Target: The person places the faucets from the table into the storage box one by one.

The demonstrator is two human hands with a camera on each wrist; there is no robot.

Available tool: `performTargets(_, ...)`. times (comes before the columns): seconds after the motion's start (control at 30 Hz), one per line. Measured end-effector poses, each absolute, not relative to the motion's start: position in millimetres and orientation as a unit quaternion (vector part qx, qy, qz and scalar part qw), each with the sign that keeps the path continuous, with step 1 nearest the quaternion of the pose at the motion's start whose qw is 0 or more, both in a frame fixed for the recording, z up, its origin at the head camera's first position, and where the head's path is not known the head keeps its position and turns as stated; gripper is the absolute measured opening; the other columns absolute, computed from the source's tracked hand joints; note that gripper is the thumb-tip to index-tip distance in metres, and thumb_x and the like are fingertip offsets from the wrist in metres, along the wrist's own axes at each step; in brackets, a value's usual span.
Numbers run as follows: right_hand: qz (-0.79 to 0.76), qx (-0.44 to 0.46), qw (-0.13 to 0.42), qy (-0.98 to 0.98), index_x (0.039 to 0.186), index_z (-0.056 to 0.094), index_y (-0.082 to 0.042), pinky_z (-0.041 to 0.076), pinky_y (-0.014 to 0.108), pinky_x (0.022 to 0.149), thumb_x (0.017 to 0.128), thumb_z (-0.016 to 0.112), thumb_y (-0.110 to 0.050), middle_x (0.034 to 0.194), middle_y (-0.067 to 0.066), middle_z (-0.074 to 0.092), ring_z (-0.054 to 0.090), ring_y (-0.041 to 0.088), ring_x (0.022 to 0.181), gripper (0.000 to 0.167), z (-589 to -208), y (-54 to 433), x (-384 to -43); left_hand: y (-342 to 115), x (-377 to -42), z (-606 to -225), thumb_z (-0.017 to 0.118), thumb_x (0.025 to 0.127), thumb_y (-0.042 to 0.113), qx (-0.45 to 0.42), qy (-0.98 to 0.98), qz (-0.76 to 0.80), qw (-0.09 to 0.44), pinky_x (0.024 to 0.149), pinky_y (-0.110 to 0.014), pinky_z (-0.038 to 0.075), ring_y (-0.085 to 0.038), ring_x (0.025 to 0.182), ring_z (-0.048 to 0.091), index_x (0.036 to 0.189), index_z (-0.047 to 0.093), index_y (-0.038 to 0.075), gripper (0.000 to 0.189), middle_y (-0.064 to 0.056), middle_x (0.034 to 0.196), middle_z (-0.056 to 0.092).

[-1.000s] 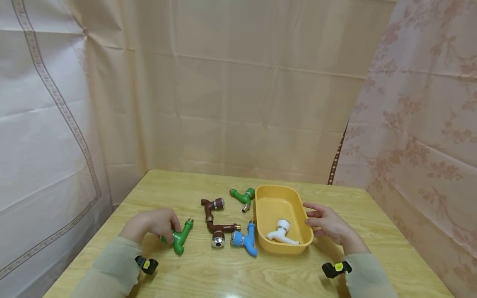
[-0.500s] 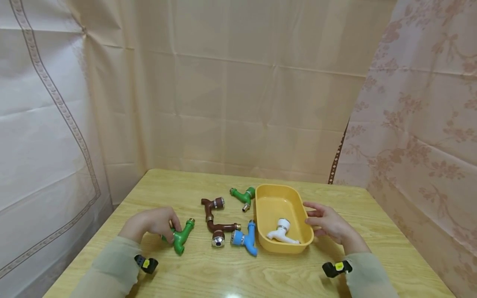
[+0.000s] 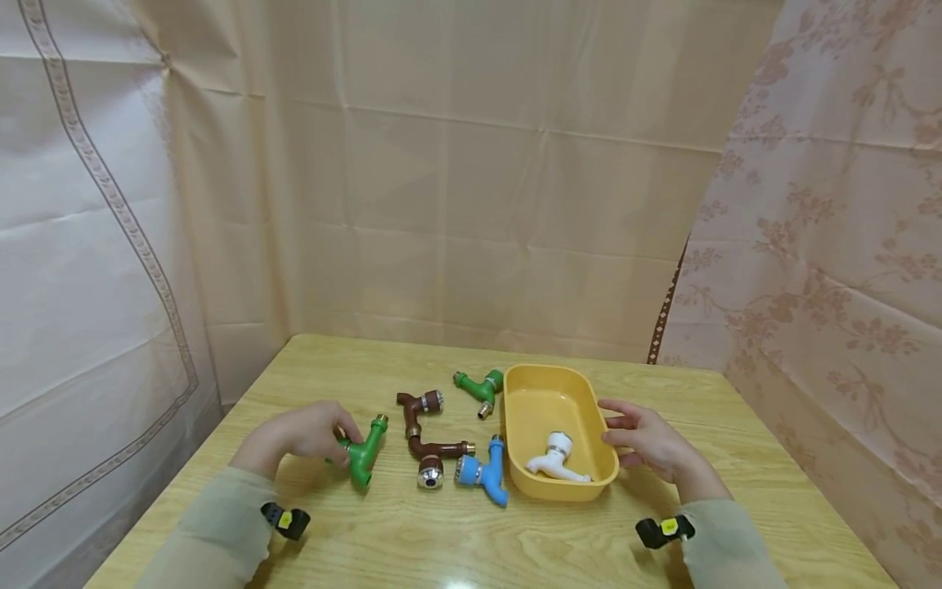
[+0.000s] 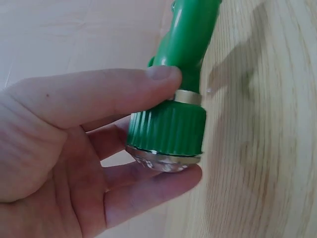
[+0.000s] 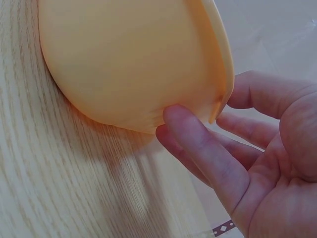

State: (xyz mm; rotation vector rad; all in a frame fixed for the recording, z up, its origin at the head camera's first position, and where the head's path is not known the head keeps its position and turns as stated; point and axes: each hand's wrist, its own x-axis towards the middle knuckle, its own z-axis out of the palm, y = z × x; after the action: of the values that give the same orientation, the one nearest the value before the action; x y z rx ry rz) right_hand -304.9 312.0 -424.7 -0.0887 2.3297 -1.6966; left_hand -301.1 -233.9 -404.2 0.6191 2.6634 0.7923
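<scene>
My left hand [image 3: 312,431] grips a green faucet [image 3: 364,458] at the left of the table. In the left wrist view, the thumb lies near the metal collar and the fingers are round the ribbed green knob [image 4: 168,129] with its shiny cap. My right hand [image 3: 651,443] rests its loosely extended fingers against the right outer side of a yellow plastic tub [image 3: 561,492]. Its fingertips touch the tub wall [image 5: 133,64] in the right wrist view. Inside the tub lies a white faucet [image 3: 557,462].
Between the left hand and the tub lie two brown faucets, one farther back [image 3: 414,413] and one nearer [image 3: 434,451]. A blue faucet [image 3: 491,474] lies just left of the tub. Another green faucet [image 3: 482,389] is by the tub's back left. Curtains surround the wooden table [image 3: 412,548].
My left hand has shifted slightly up and right in the head view, carrying the green faucet with it. The right hand, the tub and the other faucets have stayed put.
</scene>
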Motion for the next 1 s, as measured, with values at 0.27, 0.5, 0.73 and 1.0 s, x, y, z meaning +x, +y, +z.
performTargets(0.27, -0.592, -0.041, 0.134, 0.793, 0.158, 0.03, -0.002, 0.06, 0.05, 0.08, 0.097, 0.066, -0.002, 0.148, 0.038, 0.039, 0.065, 0.036, 0.113, 0.071, -425.1, 311.9, -302.9, -234.5, -308.0, -402.0, 0.083, 0.08, 0.006, 0.252, 0.921, 0.286, 0.083, 0.088, -0.046, 0.053, -0.019, 0.096, 0.06, 0.106, 0.08, 0.011, 0.027, -0.001, 0.109, 0.07)
performTargets(0.5, -0.585, -0.039, 0.132, 0.799, 0.158, 0.031, -0.002, 0.059, 0.051, 0.08, 0.097, 0.066, -0.002, 0.149, 0.038, 0.038, 0.064, 0.036, 0.114, 0.07, -422.1, 310.7, -301.9, -234.1, -313.8, -402.6, 0.081, 0.086, 0.008, 0.257, 0.917, 0.305, 0.021, 0.085, -0.041, 0.055, -0.02, 0.099, 0.064, 0.111, 0.079, 0.008, 0.025, -0.004, 0.111, 0.07)
performTargets(0.73, -0.587, -0.036, 0.132, 0.798, 0.158, 0.031, -0.002, 0.059, 0.052, 0.081, 0.097, 0.067, -0.002, 0.15, 0.038, 0.037, 0.065, 0.036, 0.114, 0.071, -421.4, 310.1, -301.8, -231.5, -315.1, -402.8, 0.08, 0.087, 0.007, 0.226, 0.92, 0.318, -0.029, 0.092, -0.055, 0.051, -0.03, 0.108, 0.063, 0.114, 0.077, 0.006, 0.027, -0.009, 0.115, 0.069)
performTargets(1.0, -0.589, -0.036, 0.133, 0.796, 0.159, 0.031, -0.002, 0.059, 0.052, 0.082, 0.097, 0.066, -0.002, 0.15, 0.038, 0.037, 0.064, 0.036, 0.114, 0.071, -422.2, 309.8, -301.3, -230.3, -315.9, -402.4, 0.078, 0.089, 0.006, 0.204, 0.921, 0.321, -0.08, 0.094, -0.055, 0.052, -0.039, 0.114, 0.062, 0.122, 0.073, 0.002, 0.033, -0.02, 0.128, 0.064)
